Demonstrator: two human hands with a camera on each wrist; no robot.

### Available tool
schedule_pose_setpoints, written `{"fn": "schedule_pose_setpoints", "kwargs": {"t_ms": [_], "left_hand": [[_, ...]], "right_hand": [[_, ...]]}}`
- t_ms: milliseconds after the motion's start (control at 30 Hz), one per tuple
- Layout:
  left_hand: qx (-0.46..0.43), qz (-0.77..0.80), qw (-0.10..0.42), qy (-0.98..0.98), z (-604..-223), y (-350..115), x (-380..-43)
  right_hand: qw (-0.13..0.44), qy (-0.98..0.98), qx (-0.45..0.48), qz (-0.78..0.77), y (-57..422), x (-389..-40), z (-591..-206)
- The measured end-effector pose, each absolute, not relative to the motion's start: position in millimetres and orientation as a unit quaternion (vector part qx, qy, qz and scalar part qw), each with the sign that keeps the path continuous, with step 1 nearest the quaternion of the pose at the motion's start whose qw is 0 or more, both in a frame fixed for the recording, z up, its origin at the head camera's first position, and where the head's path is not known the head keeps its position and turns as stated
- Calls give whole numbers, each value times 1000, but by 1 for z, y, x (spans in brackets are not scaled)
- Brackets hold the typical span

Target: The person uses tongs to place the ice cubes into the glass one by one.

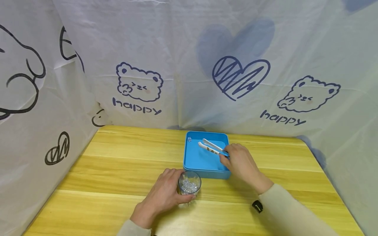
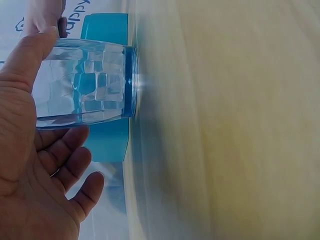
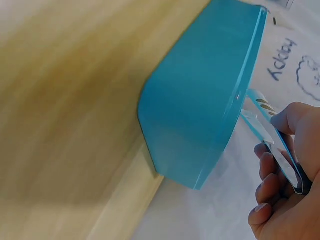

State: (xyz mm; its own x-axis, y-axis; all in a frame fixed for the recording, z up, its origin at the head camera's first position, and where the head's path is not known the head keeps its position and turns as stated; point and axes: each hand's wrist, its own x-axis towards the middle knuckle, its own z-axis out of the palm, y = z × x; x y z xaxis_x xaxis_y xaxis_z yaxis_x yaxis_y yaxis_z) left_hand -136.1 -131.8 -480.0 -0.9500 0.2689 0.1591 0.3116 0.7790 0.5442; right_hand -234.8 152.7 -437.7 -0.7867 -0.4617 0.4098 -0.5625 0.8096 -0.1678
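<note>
My left hand (image 1: 165,191) holds a clear drinking glass (image 2: 100,87) that stands on the table, thumb on one side and fingers on the other. Small clear cubes (image 1: 189,186) lie inside the glass, as the head view shows. My right hand (image 1: 240,160) grips white and blue tongs (image 1: 211,149) above a blue square box (image 1: 206,173). Their tips stand apart, and I see nothing between them. One clear cube (image 1: 189,139) sits in the far left corner of the box. In the right wrist view the box's wall hides its inside.
The wood-grain table (image 1: 124,164) ends at the back against a white cloth (image 1: 183,65) with printed hearts and bears. More cloth hangs at the left and right sides. The glass stands close to the near left corner of the box.
</note>
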Motion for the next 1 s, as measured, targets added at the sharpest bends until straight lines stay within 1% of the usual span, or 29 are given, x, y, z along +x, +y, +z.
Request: {"fn": "schedule_pose_setpoints", "kwargs": {"t_ms": [167,367,500,767,1000], "left_hand": [[-157,-294,32,-942,-479,-132,-137],[-173,-288,48,-941,-480,-131,-139],[-173,-292,49,-939,-481,-130,-139],[-167,-293,43,-940,-480,-130,-139],[-175,-275,59,-944,-479,-130,-139]], "right_hand": [[144,-951,243,123,143,-251,-436],[102,-960,224,131,132,-263,-437],[81,-966,206,131,127,-269,-439],[68,-969,203,127,115,-278,-440],[69,-969,212,112,99,-283,-442]]}}
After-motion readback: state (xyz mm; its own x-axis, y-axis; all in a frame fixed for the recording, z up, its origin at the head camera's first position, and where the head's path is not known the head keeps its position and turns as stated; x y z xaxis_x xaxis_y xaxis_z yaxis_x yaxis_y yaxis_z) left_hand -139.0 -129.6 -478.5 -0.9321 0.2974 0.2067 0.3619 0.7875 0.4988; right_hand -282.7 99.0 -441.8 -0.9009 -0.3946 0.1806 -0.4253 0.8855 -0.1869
